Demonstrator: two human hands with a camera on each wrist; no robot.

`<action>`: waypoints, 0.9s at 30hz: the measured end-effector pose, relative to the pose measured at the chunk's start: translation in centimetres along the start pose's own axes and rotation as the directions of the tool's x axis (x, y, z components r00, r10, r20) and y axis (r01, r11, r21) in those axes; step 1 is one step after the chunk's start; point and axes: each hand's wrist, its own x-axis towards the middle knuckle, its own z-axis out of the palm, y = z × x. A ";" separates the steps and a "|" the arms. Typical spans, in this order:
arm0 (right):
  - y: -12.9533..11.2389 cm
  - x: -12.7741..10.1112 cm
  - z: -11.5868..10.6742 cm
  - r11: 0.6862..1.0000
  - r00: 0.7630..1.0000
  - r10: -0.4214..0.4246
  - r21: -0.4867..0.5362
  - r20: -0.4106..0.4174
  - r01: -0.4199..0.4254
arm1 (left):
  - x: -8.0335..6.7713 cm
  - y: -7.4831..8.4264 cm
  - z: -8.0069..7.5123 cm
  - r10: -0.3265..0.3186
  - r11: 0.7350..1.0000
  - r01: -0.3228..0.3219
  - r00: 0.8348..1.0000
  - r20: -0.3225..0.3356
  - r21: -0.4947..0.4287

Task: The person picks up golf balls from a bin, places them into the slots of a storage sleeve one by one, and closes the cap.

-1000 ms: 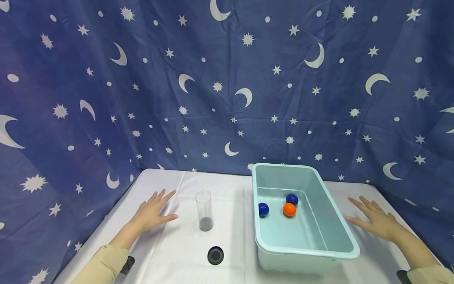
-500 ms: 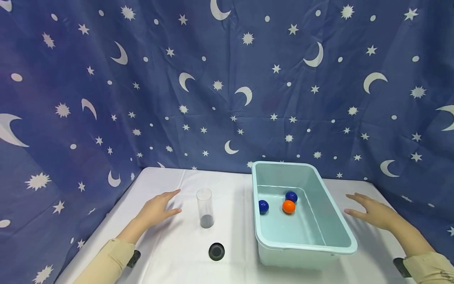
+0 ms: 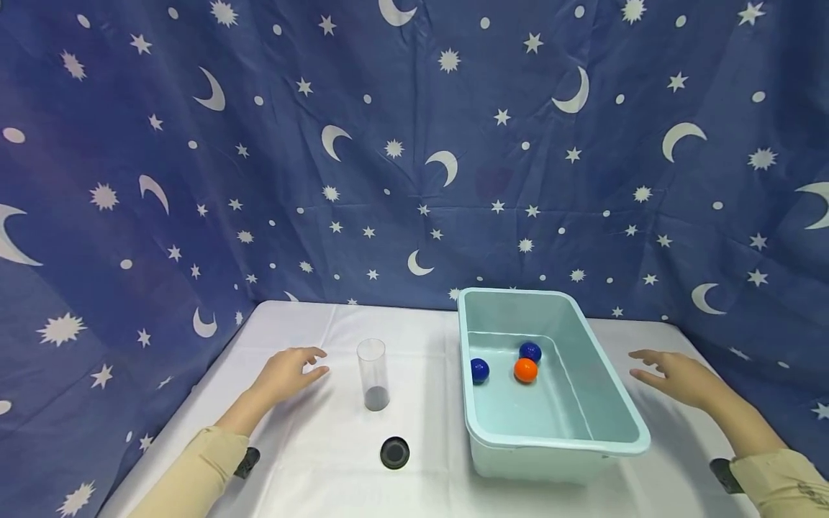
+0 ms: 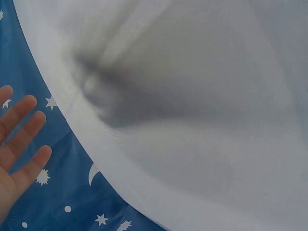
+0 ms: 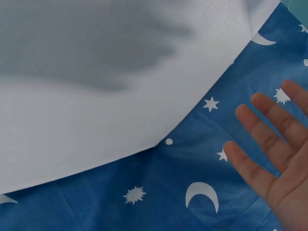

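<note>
Upright on the white-draped counter (image 3: 311, 460), a clear plastic tube (image 3: 373, 374) is seen standing with its long axis vertical and a dark base at the bottom, left of a pale green bin (image 3: 622, 421). Just to the tube's left, the left hand (image 3: 285, 373) is held above the cloth, its fingers (image 3: 315, 353) loosely extended toward the tube and gripping nothing; of the two hands it is plainly the nearer. The right hand (image 3: 676, 375) is held beyond the bin's far side, well apart from the tube, fingers likewise spread and empty. A black round cap (image 3: 394, 452) is laid flat on the cloth in front of the tube. Inside the bin, an orange ball (image 3: 526, 370) is flanked by two blue balls (image 3: 479, 370), one touching it from behind. A star-and-moon backdrop (image 3: 414, 144) is hung behind the counter.
</note>
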 end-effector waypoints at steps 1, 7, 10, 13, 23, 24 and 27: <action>-0.1 0.0 0.0 1.000 1.000 -0.009 0.001 -0.005 0.009 | 0.0 0.0 0.0 0.004 1.000 -0.004 1.000 0.000 -0.001; -0.4 0.3 0.1 1.000 1.000 -0.014 0.003 -0.018 0.014 | 0.1 0.1 -0.1 0.010 1.000 -0.009 1.000 0.008 -0.028; -0.6 0.4 -0.2 1.000 0.999 -0.020 0.001 -0.028 0.020 | 0.4 0.3 -0.1 0.008 0.999 -0.008 1.000 0.005 -0.054; -1.0 0.4 -0.5 0.999 0.998 -0.041 -0.002 -0.039 0.041 | 0.6 0.5 0.0 0.008 0.995 -0.009 1.000 -0.008 -0.099; -1.5 0.8 -1.1 0.998 0.997 -0.061 -0.009 -0.053 0.061 | 0.7 0.7 0.3 -0.041 0.947 0.039 0.999 -0.001 -0.320; -1.6 0.8 -1.3 0.998 0.997 -0.061 -0.008 -0.053 0.061 | 0.7 0.7 0.4 -0.038 0.935 0.037 0.999 0.004 -0.352; -1.9 0.9 -1.6 0.998 0.997 -0.064 -0.004 -0.051 0.064 | 0.6 0.8 0.5 -0.026 0.898 0.034 0.999 0.025 -0.439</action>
